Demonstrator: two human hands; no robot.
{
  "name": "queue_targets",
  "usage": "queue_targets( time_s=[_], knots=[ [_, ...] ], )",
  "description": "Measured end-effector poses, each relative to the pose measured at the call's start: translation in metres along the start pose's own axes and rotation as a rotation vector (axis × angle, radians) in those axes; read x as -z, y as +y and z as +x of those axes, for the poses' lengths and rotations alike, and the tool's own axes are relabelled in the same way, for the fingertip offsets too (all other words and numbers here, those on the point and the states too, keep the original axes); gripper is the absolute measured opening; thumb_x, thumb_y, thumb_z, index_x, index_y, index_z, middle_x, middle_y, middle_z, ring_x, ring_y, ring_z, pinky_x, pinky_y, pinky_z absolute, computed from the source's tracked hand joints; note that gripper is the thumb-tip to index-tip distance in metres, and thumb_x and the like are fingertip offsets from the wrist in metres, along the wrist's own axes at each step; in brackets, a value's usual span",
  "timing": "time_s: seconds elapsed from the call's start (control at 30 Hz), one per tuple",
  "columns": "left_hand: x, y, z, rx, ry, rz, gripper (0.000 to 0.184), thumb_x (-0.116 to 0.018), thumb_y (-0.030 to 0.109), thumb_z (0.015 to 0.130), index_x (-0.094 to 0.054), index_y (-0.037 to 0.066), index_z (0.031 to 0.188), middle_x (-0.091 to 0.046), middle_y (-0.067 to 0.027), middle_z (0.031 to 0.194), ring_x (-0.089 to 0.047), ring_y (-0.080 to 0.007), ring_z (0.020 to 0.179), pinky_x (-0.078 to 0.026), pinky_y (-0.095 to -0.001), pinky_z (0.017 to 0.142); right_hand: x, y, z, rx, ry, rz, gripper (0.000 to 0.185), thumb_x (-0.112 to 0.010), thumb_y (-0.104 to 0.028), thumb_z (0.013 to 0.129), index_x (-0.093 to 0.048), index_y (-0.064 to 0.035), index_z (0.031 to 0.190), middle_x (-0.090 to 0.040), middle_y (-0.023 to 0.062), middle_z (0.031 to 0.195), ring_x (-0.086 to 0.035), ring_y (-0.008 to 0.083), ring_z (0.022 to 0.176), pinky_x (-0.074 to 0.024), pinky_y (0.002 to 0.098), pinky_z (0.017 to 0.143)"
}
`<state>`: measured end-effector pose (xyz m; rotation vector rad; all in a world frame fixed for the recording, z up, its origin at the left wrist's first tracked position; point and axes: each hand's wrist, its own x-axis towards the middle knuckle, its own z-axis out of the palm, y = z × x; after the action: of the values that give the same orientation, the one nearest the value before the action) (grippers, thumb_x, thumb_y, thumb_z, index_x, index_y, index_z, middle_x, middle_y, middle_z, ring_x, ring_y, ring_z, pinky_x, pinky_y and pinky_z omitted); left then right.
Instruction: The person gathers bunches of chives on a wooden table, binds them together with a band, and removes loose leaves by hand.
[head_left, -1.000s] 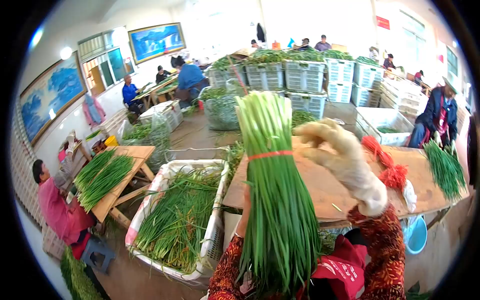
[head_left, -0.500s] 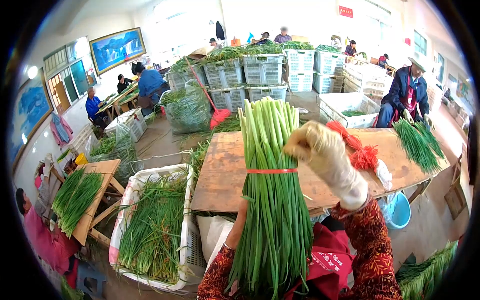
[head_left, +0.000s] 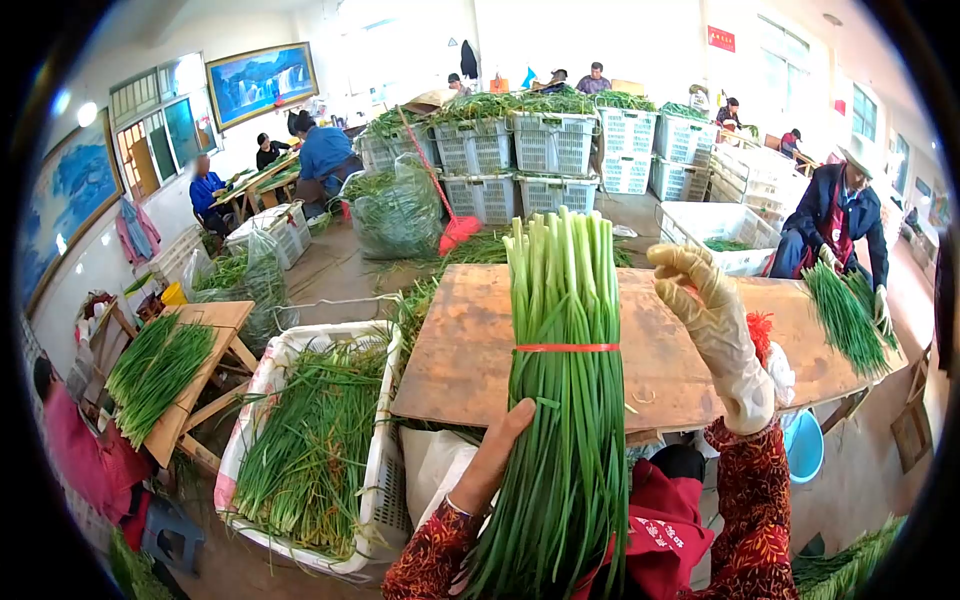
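Observation:
A thick bundle of garlic chives (head_left: 566, 420) stands upright in front of me, pale stems up and green leaves hanging down. A red band (head_left: 567, 348) runs around its upper part. My left hand (head_left: 500, 445), bare, grips the bundle low on its left side; the thumb shows and the other fingers are hidden behind the leaves. To the right of the bundle, my right hand (head_left: 708, 325) in a pale glove is raised over the wooden table (head_left: 460, 345). Its fingers are apart, slightly curled, with nothing in them.
At left stands a white crate (head_left: 384, 470) of loose chives. Red ties (head_left: 759, 335) lie beyond my right hand, and a blue bucket (head_left: 803, 447) is below the table. Across the table's right end, a person (head_left: 840, 215) handles chives (head_left: 845, 320). Stacked crates (head_left: 555, 145) stand behind.
My right hand has moved away from the bundle to the right, and its curled fingers have opened. My left thumb now shows on the front of the chives. The view has shifted slightly.

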<state>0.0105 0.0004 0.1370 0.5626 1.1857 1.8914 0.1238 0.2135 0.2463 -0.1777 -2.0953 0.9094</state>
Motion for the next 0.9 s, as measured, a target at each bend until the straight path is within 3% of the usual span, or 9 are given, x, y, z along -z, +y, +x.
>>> queue_targets(
  time_s=[0.03,0.13,0.27,0.37,0.4,0.53,0.63,0.9],
  knots=[
    [-0.001,0.0,0.0,-0.015,-0.017,-0.012,0.052,-0.053,0.037,0.09,-0.045,0.001,0.126,-0.055,-0.0059,0.113,-0.055,-0.0116,0.096,-0.045,-0.0267,0.085,-0.004,-0.013,0.005,0.086,0.032,0.048,0.035,-0.072,-0.016,0.073,-0.061,-0.0123,0.106,-0.057,0.0061,0.104,-0.055,0.0244,0.095,-0.0422,0.0342,0.086],
    [-0.007,-0.001,0.0,-0.046,-0.074,-0.09,0.055,-0.058,0.029,0.088,-0.038,0.001,0.131,-0.052,-0.0072,0.117,-0.053,-0.0135,0.1,-0.044,-0.0282,0.088,-0.019,-0.041,0.014,0.458,0.022,-0.427,0.035,-0.072,-0.022,0.072,-0.061,-0.0146,0.105,-0.056,0.0049,0.105,-0.053,0.0239,0.098,-0.0393,0.0377,0.09],
    [-0.012,-0.004,-0.002,-0.084,-0.115,-0.014,0.058,-0.06,0.028,0.086,-0.037,0.0,0.132,-0.051,-0.0066,0.119,-0.051,-0.0141,0.103,-0.043,-0.0282,0.089,-0.037,-0.065,0.04,0.608,-0.096,-0.814,0.039,-0.071,-0.035,0.072,-0.062,-0.015,0.104,-0.056,0.0059,0.101,-0.053,0.025,0.097,-0.0391,0.0421,0.09],
    [-0.006,-0.016,0.0,-0.092,-0.174,0.016,0.06,-0.061,0.028,0.086,-0.037,0.0,0.132,-0.051,-0.006,0.12,-0.05,-0.0135,0.103,-0.041,-0.0279,0.09,-0.041,-0.075,0.064,0.281,-0.186,-0.886,0.04,-0.074,-0.033,0.07,-0.064,-0.0112,0.102,-0.055,0.0074,0.109,-0.047,0.0287,0.104,-0.0417,0.0431,0.087],
    [-0.008,-0.012,-0.004,-0.052,-0.17,-0.001,0.061,-0.062,0.029,0.085,-0.037,0.0,0.133,-0.05,-0.0059,0.12,-0.049,-0.0133,0.104,-0.041,-0.0274,0.09,-0.037,-0.074,0.072,0.261,-0.238,-0.889,0.033,-0.072,-0.031,0.072,-0.067,-0.0084,0.096,-0.059,0.0087,0.102,-0.052,0.0285,0.098,-0.044,0.0401,0.083],
    [-0.009,-0.011,-0.006,-0.048,-0.193,0.01,0.063,-0.063,0.029,0.085,-0.036,0.0,0.134,-0.05,-0.0059,0.12,-0.049,-0.0135,0.104,-0.04,-0.0273,0.091,-0.029,-0.051,0.087,0.286,-0.362,-0.476,0.03,-0.072,-0.023,0.075,-0.066,0.0003,0.092,-0.061,0.0101,0.089,-0.059,0.0245,0.08,-0.0454,0.0333,0.076],
    [-0.008,-0.012,-0.006,-0.039,-0.2,0.008,0.065,-0.064,0.027,0.084,-0.034,0.0,0.135,-0.05,-0.0061,0.121,-0.049,-0.0135,0.105,-0.04,-0.0275,0.091,-0.028,-0.059,0.084,-0.002,-0.461,-0.299,0.029,-0.072,-0.022,0.076,-0.067,0.0023,0.09,-0.06,0.0088,0.088,-0.057,0.0212,0.081,-0.0447,0.0323,0.074],
    [-0.006,-0.021,-0.006,-0.038,-0.213,-0.003,0.07,-0.064,0.02,0.084,-0.026,0.0,0.139,-0.048,-0.0072,0.124,-0.047,-0.0136,0.109,-0.038,-0.0275,0.094,-0.022,-0.051,0.081,-0.022,-0.523,-0.158,0.025,-0.07,-0.022,0.078,-0.067,0.0006,0.089,-0.06,0.0066,0.09,-0.056,0.017,0.084,-0.0445,0.0314,0.076]
  ],
)
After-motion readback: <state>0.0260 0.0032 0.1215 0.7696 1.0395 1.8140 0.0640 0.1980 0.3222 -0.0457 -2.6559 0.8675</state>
